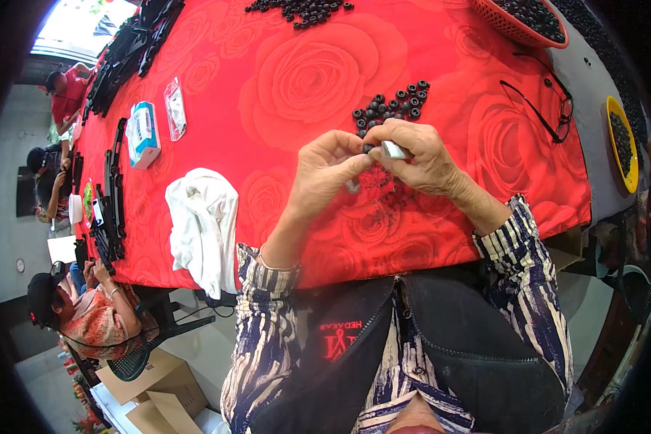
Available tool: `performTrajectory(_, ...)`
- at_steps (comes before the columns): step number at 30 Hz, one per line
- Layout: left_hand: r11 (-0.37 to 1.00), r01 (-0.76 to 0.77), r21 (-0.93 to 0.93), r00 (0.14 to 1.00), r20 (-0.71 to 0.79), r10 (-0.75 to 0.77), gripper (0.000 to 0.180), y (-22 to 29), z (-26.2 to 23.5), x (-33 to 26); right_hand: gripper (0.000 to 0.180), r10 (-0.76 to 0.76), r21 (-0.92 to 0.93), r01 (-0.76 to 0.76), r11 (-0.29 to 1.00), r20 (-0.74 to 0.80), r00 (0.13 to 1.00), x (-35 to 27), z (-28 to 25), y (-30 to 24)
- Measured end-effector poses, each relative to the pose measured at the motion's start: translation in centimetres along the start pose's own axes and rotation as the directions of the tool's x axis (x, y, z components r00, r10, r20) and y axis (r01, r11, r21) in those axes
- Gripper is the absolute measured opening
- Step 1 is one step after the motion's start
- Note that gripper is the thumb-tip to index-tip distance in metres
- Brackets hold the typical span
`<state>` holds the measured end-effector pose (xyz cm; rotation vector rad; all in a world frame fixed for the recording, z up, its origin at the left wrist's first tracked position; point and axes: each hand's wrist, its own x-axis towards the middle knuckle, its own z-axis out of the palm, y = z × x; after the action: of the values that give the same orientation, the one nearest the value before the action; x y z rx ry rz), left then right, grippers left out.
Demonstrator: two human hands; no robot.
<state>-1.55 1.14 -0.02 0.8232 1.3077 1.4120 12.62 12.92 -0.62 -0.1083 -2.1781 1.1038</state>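
My left hand (pixel 324 181) pinches a small black ring-shaped part (pixel 368 148) between thumb and fingertips. Closed around a short, flat silver tool (pixel 393 150) is my right hand (pixel 423 159); its tip meets the black part, and its exact kind is hidden by my fingers. Just beyond my hands lies a loose pile of similar round black parts (pixel 394 108) with holes in them. Tiny dark scraps (pixel 387 195) are scattered on the red rose-patterned tablecloth (pixel 296 79) below my hands.
A white cloth (pixel 204 220) hangs over the near edge. A blue-and-white box (pixel 144 135), a clear packet (pixel 175 108) and long black parts (pixel 113 192) lie left. Eyeglasses (pixel 561 119), a red basket (pixel 510 23) and a yellow basket (pixel 631 173) are right. Several people sit at left.
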Motion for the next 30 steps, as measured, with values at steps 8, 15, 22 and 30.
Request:
performTrajectory(8,0.8,0.288,-0.526,0.951,0.257,-0.174,0.021,-1.6,-0.7,0.6,0.012,0.112,0.137,-0.12,0.983,0.067,0.991,0.3,-0.7,-0.8)
performTrajectory(15,0.721,0.383,-0.577,0.895,0.426,-0.134,0.023,-1.4,-0.7,0.3,0.016,0.125,0.225,-0.16,0.961,0.163,0.979,0.6,-1.5,-0.8)
performTrajectory(22,0.752,0.317,-0.578,0.931,0.342,-0.129,0.021,-1.9,-0.5,0.0,0.02,0.037,0.145,-0.052,0.988,0.103,0.994,0.4,-1.0,-1.0)
performTrajectory(30,0.807,0.176,-0.564,0.978,0.193,-0.079,0.021,-1.1,0.5,-0.7,0.041,-0.263,-0.163,0.259,0.952,0.0,0.965,-0.2,-0.5,-1.1)
